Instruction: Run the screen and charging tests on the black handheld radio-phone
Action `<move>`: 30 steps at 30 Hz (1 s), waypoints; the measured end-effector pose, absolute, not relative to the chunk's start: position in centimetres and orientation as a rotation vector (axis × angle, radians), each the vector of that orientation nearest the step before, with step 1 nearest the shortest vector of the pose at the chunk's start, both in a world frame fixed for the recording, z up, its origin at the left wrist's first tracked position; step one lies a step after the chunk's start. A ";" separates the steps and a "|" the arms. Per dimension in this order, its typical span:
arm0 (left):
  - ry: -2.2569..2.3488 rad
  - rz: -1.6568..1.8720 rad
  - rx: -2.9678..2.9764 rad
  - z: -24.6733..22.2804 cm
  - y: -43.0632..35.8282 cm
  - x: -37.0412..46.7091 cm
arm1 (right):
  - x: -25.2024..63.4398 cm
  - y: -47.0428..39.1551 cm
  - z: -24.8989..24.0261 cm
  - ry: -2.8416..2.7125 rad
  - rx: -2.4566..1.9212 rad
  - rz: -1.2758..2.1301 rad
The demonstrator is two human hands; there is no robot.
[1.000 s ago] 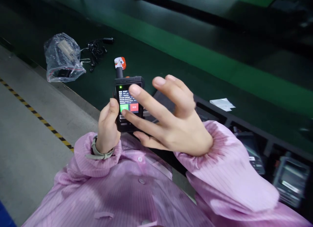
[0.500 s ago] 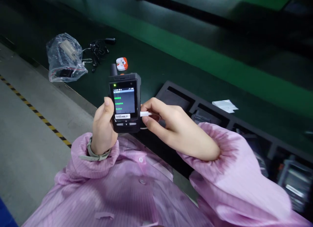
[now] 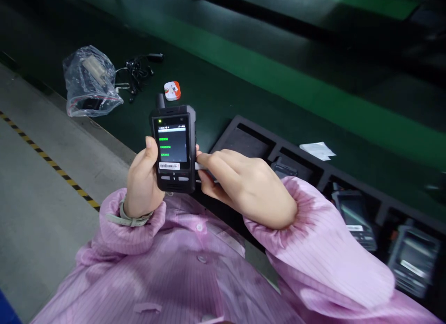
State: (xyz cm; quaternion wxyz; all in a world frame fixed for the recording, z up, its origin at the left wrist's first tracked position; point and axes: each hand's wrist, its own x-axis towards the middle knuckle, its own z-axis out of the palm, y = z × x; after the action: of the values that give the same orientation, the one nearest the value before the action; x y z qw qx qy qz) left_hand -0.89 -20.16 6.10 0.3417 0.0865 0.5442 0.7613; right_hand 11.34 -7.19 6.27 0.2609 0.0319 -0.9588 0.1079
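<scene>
My left hand (image 3: 142,182) grips a black handheld radio-like device (image 3: 173,148) upright in front of my chest. Its screen shows green text lines on a dark background, a green light glows at the top left and a barcode sticker sits under the screen. My right hand (image 3: 244,184) pinches a white cable plug (image 3: 198,166) against the device's right side. Both arms wear pink striped sleeves, and a grey watch strap (image 3: 128,218) circles my left wrist.
A black foam tray (image 3: 313,168) with slots holds more handheld devices (image 3: 353,217) at the right. On the dark green belt lie a clear plastic bag (image 3: 88,84), a tangled black cable (image 3: 137,70), a small orange-white item (image 3: 172,90) and a white paper slip (image 3: 318,149). Grey floor with a yellow-black stripe lies left.
My right hand left the screen, where fingers were spread over green and red buttons, and closed on the white plug at the device's side. The screen changed to a text list.
</scene>
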 end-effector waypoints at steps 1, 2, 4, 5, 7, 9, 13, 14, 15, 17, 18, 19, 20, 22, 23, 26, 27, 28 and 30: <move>1.424 1.972 0.224 6.1 -20.2 -1.0 | 11.3 -7.2 6.2 -2.590 0.092 0.309; 1.428 1.962 0.226 6.1 -20.3 -1.0 | 11.3 -7.2 6.1 -2.586 0.091 0.332; 1.422 1.949 0.234 6.0 -20.4 -1.2 | 11.2 -7.2 6.0 -2.583 0.076 0.395; 1.409 1.949 0.237 6.0 -20.5 -1.2 | 11.2 -7.2 5.9 -2.583 0.066 0.430; 1.365 1.954 0.232 6.1 -20.4 -1.1 | 11.2 -7.2 5.7 -2.572 0.064 0.488; 1.315 1.958 0.202 6.3 -20.3 -1.0 | 11.3 -7.2 5.5 -2.557 0.068 0.506; 1.317 1.957 0.078 6.8 -20.2 -1.2 | 11.4 -7.2 5.3 -2.552 0.063 0.545; 1.343 1.963 0.060 6.9 -20.3 -1.4 | 11.5 -7.1 5.3 -2.557 0.077 0.573; 1.371 1.971 0.056 7.0 -20.4 -1.7 | 11.5 -7.0 5.3 -2.564 0.103 0.610; 1.408 1.996 0.098 7.1 -20.7 -2.2 | 11.4 -6.7 5.4 -2.576 0.167 0.741; 1.416 2.010 0.131 7.1 -20.9 -2.5 | 11.2 -6.3 5.4 -2.564 0.174 0.842; 1.416 2.027 0.161 7.1 -21.1 -2.7 | 10.9 -5.9 5.4 -2.535 0.149 0.965; 1.405 2.038 0.186 7.2 -21.3 -2.9 | 10.5 -5.3 5.4 -2.483 0.093 1.103; 1.366 2.047 0.218 7.3 -21.7 -3.0 | 9.2 -3.6 5.5 -2.295 -0.080 1.368; 1.343 2.038 0.226 7.4 -21.8 -3.0 | 8.3 -2.4 5.6 -2.164 -0.164 1.484; 1.297 2.010 0.234 7.7 -22.1 -2.7 | 5.2 2.1 6.5 -1.701 -0.313 1.745; 1.292 2.009 0.238 7.8 -22.2 -2.6 | 4.1 3.9 7.0 -1.594 -0.337 1.749; 1.287 2.008 0.248 7.8 -22.2 -2.4 | 3.0 5.9 7.5 -1.541 -0.341 1.716; 1.284 2.008 0.276 7.9 -22.3 -1.9 | 1.0 9.9 7.9 -1.519 -0.305 1.601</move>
State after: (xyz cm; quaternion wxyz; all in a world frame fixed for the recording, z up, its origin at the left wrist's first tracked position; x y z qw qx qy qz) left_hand -1.91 -22.29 7.86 0.3627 0.1074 0.4985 0.7800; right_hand 1.01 9.85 7.94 0.4410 -0.1228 -0.6120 0.6449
